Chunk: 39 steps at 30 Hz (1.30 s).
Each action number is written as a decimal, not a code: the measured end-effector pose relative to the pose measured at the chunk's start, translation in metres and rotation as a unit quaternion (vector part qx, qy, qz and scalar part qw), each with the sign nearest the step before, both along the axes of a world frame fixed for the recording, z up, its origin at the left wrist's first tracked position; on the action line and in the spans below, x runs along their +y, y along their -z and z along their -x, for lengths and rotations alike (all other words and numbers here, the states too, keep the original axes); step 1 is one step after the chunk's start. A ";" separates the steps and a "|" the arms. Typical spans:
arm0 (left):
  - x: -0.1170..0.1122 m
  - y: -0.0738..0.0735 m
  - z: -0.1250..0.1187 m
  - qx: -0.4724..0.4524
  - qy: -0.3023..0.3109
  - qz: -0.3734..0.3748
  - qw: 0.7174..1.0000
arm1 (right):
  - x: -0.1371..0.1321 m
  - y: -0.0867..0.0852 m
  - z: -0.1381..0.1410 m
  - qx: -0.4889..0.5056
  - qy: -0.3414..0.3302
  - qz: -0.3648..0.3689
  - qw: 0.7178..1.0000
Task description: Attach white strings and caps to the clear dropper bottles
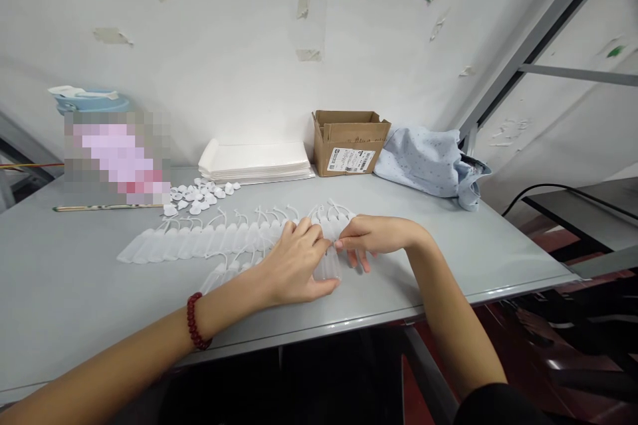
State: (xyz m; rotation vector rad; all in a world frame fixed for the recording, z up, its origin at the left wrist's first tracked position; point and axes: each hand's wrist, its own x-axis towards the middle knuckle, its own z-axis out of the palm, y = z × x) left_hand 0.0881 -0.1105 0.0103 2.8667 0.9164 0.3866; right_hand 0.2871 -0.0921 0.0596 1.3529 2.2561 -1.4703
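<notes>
My left hand (299, 262) rests over the near row, fingers curled and thumb along the edge of a translucent white plastic sleeve (327, 267), holding it against the table. At that sleeve's top, the thumb and forefinger of my right hand (373, 236) are pinched together; what lies between them is too small to make out. The other right fingers hang loosely. Behind the hands runs a long row of similar translucent sleeves (199, 241), overlapping, each with a thin white string. My left forearm partly covers a shorter row of sleeves (226, 272) nearer the front.
Small white pieces (199, 196) lie in a loose pile at back left, beside a thin stick (107, 207) and a blurred pink item (117, 153). Along the wall stand stacked white sheets (259, 161), an open cardboard box (351, 146) and a light blue cloth (423, 163).
</notes>
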 end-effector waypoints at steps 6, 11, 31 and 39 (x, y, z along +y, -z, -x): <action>-0.001 0.001 0.001 -0.002 -0.002 -0.005 1.000 | 0.001 0.001 0.001 -0.011 0.001 0.010 1.000; -0.001 0.000 0.000 -0.001 -0.003 -0.023 1.000 | 0.001 0.001 0.001 -0.006 -0.001 0.005 1.000; -0.003 0.002 -0.002 0.005 -0.007 -0.031 0.999 | 0.001 -0.001 0.002 -0.001 0.000 -0.009 1.000; -0.004 0.002 -0.001 0.001 -0.004 -0.024 1.000 | 0.000 -0.001 0.002 -0.002 0.011 -0.006 1.000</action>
